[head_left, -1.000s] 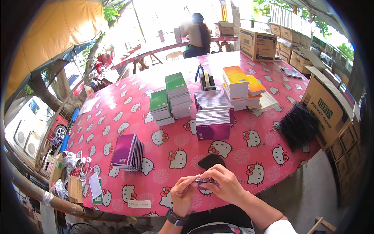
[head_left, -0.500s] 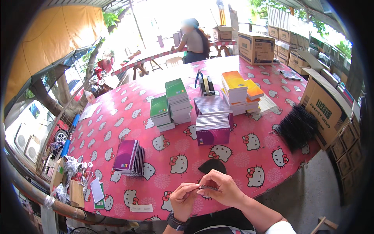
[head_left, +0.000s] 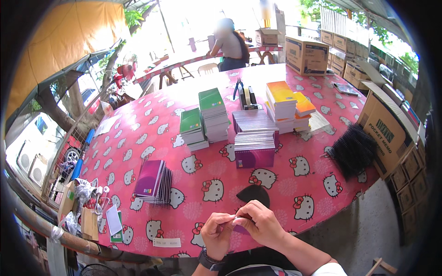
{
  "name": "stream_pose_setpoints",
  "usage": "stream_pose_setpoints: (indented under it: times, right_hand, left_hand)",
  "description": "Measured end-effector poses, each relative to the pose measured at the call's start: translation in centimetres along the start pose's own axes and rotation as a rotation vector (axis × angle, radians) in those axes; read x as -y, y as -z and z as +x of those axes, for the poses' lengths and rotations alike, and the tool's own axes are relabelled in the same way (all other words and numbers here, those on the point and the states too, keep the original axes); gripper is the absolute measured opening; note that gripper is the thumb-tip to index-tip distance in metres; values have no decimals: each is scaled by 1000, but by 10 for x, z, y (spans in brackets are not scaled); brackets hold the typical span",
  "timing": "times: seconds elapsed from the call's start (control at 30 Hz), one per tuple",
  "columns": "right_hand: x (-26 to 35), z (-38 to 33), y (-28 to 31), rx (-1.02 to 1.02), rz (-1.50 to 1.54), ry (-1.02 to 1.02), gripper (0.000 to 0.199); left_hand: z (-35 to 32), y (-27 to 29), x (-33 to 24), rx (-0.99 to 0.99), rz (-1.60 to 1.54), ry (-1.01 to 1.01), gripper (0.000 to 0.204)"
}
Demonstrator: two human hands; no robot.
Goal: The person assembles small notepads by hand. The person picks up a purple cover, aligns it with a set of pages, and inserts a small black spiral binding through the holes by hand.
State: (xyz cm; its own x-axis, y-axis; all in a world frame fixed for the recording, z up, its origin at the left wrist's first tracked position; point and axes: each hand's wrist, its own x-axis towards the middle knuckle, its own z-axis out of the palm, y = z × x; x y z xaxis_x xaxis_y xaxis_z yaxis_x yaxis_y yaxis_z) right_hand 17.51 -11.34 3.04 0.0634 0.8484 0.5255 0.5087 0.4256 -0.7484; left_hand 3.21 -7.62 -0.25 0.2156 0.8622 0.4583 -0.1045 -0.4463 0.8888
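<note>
Low at the front of the table, my left hand point(head_left: 217, 232) and my right hand point(head_left: 260, 223) meet fingertip to fingertip. Both pinch the upper edge of a small purple notebook point(head_left: 240, 229), mostly covered by my fingers and palms. Just beyond them lies a flat black rounded piece point(head_left: 258, 195). Left of my hands stands a stack of purple spiral-bound notebooks point(head_left: 151, 180). Ahead, more purple notebooks point(head_left: 254, 158) are piled with their page edges showing.
Green notebooks point(head_left: 212, 101) and yellow notebooks point(head_left: 280, 94) stand in stacks farther back, near pliers point(head_left: 237, 88) and a tape dispenser point(head_left: 248, 97). Black binding coils point(head_left: 352, 149) lie beside a carton point(head_left: 384, 131) at the right. A person point(head_left: 231, 48) sits at the far table.
The notebook between my hands has turned: its coil edge showed before, and now purple cover shows below my right fingers. Both hands stay together in nearly the same place.
</note>
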Motion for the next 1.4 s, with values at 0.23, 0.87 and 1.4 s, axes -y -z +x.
stream_pose_setpoints:
  times: [0.23,0.87,1.4]
  right_hand:
    - [12,-2,-10,-32,-12,47,11]
    - [2,3,-15,-40,-40,34,17]
    - [-15,6,-29,-89,582,-251,43]
  left_hand:
    - [-4,5,-6,-10,-186,130,16]
    - [-1,16,8,129,-106,321,14]
    - [-1,18,11,-71,-288,322,37]
